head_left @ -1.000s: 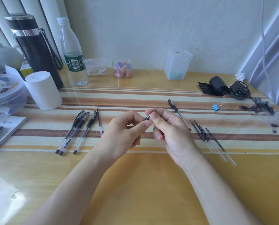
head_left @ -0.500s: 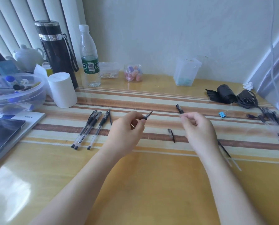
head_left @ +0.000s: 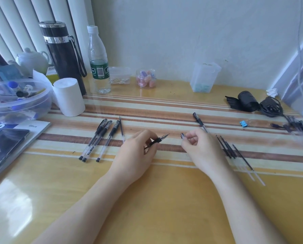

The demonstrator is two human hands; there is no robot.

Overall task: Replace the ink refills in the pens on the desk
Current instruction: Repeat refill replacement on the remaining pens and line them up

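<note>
- On the yellow desk (head_left: 147, 199), a striped mat under a clear cover runs side to side, a pale wall behind and vertical blinds at back left.
- Far left, a clear bowl (head_left: 18, 103) of small items, a booklet with a phone (head_left: 2, 145) on it, a white roll (head_left: 69, 96), a black flask (head_left: 62, 55) and a water bottle (head_left: 98, 64) crowd that edge.
- Three assembled pens (head_left: 101, 138) lie side by side left of centre, a loose refill (head_left: 121, 128) just beside them.
- The left hand (head_left: 136, 152) pinches a pen tip section (head_left: 158, 139), its point aimed right; half a second ago it held the same piece.
- Bare mat lies between the hands, which are apart, and the near desk is open.
- The right hand (head_left: 200, 147) is curled around a small dark cap (head_left: 182, 135) at its fingertips; that cap lay on the mat half a second ago.
- Behind the right hand lies one capped pen (head_left: 198, 119); to its right a bunch of refills (head_left: 235, 152) rests on the mat.
- Far right, a black pouch and cable (head_left: 258, 103), a blue clip (head_left: 243, 123) and blurred pen parts (head_left: 298, 127) sit near the edge.
</note>
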